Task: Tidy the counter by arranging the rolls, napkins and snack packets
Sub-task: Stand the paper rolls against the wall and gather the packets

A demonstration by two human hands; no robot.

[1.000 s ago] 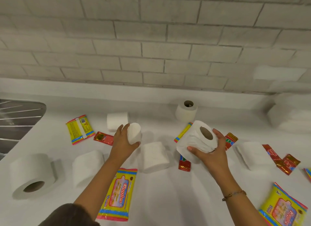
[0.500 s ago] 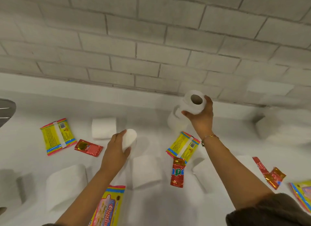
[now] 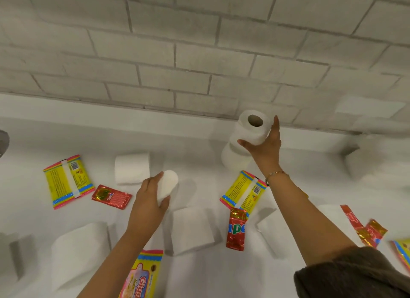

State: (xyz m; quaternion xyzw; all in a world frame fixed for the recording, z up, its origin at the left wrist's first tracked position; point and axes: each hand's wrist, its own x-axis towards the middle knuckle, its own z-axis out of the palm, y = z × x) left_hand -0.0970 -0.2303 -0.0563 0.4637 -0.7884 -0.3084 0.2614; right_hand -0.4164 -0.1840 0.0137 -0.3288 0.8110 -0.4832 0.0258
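My right hand (image 3: 264,147) grips a white toilet roll (image 3: 251,129) at the back of the counter, set on top of another upright roll (image 3: 234,161) against the wall ledge. Nearer the middle, my left hand (image 3: 149,201) holds a small white roll (image 3: 168,183) just above the counter. White napkin stacks lie at back left (image 3: 132,171), in the centre (image 3: 193,229), front left (image 3: 79,251) and under my right forearm (image 3: 271,230). Yellow snack packets lie at left (image 3: 66,182), centre right (image 3: 244,192) and front (image 3: 142,275).
Red sachets lie at left (image 3: 111,196), in the centre (image 3: 237,230) and at right (image 3: 363,229). Another yellow packet (image 3: 402,251) shows at the right edge. A blurred white pile (image 3: 377,164) sits far right. A grey tiled wall (image 3: 199,64) backs the white counter (image 3: 44,220).
My right hand carried the toilet roll from the counter's middle to the back and set it onto the upright roll there. My left hand kept its small roll nearly still.
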